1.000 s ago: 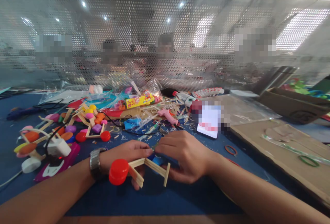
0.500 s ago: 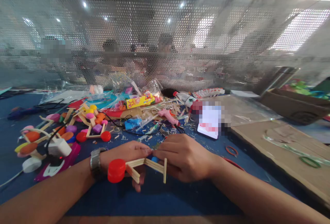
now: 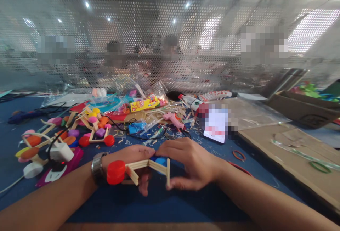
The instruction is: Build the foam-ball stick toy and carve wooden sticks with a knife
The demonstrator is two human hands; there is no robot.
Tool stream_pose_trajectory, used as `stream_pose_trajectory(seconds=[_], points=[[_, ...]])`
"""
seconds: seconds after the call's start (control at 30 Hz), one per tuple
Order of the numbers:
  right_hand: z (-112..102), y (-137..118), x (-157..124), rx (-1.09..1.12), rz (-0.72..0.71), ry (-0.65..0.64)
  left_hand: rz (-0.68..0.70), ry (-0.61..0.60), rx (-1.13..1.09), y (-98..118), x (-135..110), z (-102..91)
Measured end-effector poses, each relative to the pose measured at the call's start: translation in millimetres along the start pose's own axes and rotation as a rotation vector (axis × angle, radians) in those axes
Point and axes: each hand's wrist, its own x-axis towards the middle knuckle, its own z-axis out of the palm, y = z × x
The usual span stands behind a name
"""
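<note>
Between my hands is a small model of glued wooden sticks (image 3: 156,166), bent in a zigzag, with a short crosspiece on its right end. A pair of red bottle caps (image 3: 116,172) sits on its left end like wheels, and a blue cap (image 3: 160,163) shows behind the right part. My left hand (image 3: 124,156), a metal watch on its wrist, grips the model from behind; some of its fingers are hidden. My right hand (image 3: 192,163) is closed around the right end, its thumb at the foot of the crosspiece and its fingers at the far side.
At left, similar stick models with colourful caps (image 3: 83,140) lie beside a purple power strip (image 3: 70,167). Beyond my hands are a pink glue gun (image 3: 174,120), scraps, a bottle (image 3: 192,103) and a lit phone (image 3: 214,131). Cardboard (image 3: 281,153) lies at right, before a perforated screen (image 3: 148,22).
The model has shifted slightly left. My right thumb has come out to the foot of the crosspiece, where the fingers were bunched, and more of the blue cap shows.
</note>
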Motion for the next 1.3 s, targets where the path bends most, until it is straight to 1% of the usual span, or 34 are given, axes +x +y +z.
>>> stream_pose_trajectory(seconds=[0.13,0.23,0.33,0.4,0.53,0.7,0.8,0.87,0.97,1.03,1.13,1.23,1.3], points=[[5,2,1,0.019,0.095,0.029,0.019,-0.019,-0.026,0,1,1.2],[9,1,0,0.044,0.099,0.036,0.016,-0.053,-0.026,-2,2,3.0],[9,1,0,0.073,0.126,0.085,0.081,-0.044,-0.047,-2,-1,5.0],[8,2,0,0.083,0.169,0.149,0.152,0.013,-0.073,1,-4,6.4],[6,9,0,0.071,0.263,0.272,0.318,0.196,-0.135,12,-10,8.6],[8,18,-1,0.087,0.436,0.346,0.574,0.39,-0.116,18,-11,7.3],[10,20,-1,0.122,0.481,0.357,0.694,0.498,-0.043,17,-9,6.4],[10,21,0,0.127,0.479,0.35,0.699,0.548,0.038,16,-8,6.1],[11,20,1,0.133,0.495,0.339,0.676,0.556,0.131,15,-6,5.7],[12,20,1,0.175,0.537,0.34,0.7,0.545,0.159,15,-6,6.1],[12,20,0,0.282,0.585,0.358,0.715,0.607,0.266,16,-7,8.4],[11,21,-1,0.469,0.548,0.384,0.719,0.696,0.493,18,-8,12.0],[10,22,-2,0.597,0.522,0.401,0.75,0.716,0.643,19,-9,14.4]])
